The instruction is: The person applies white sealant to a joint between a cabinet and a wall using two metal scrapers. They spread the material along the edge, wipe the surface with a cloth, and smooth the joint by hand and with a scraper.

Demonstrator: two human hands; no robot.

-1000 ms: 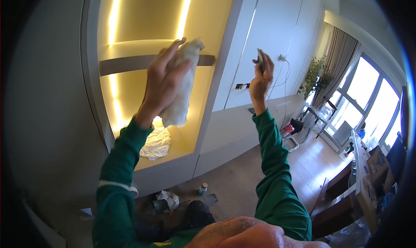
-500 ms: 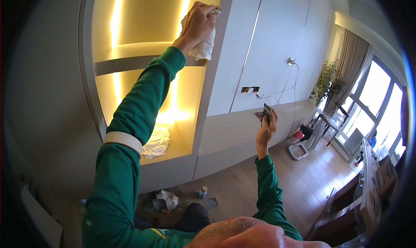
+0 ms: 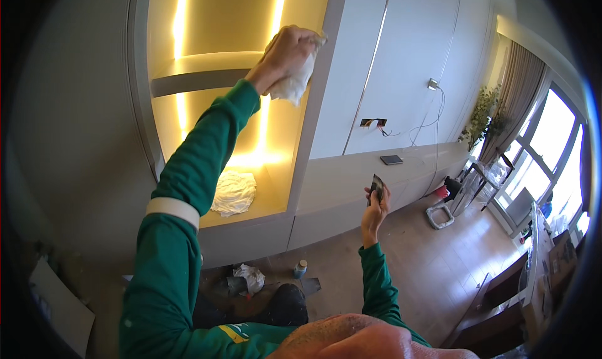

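Observation:
My left hand [image 3: 287, 53] is closed round a bunched white cloth [image 3: 295, 86]. The cloth is against the right upright [image 3: 315, 117] of a lit, open shelf cabinet, beside the middle shelf [image 3: 210, 81]. Lower and to the right, my right hand [image 3: 375, 215] grips a thin, dark flat piece [image 3: 376, 186] between thumb and fingers. Its exact kind does not show. The piece is held in the air before the long low ledge. A second crumpled white cloth [image 3: 234, 193] lies on the cabinet's bottom shelf.
A dark flat device [image 3: 392, 160] lies on the ledge [image 3: 338, 177]. Wires hang from an opening [image 3: 374, 122] in the wall panel. A small bottle [image 3: 300, 269] and crumpled white material [image 3: 251, 277] are on the floor. A wrapped chair [image 3: 489, 180] is near the windows.
My left hand and the cloth have moved down along the upright. My right hand has dropped left and away from the ledge, uncovering the dark device. The whole view has shifted slightly.

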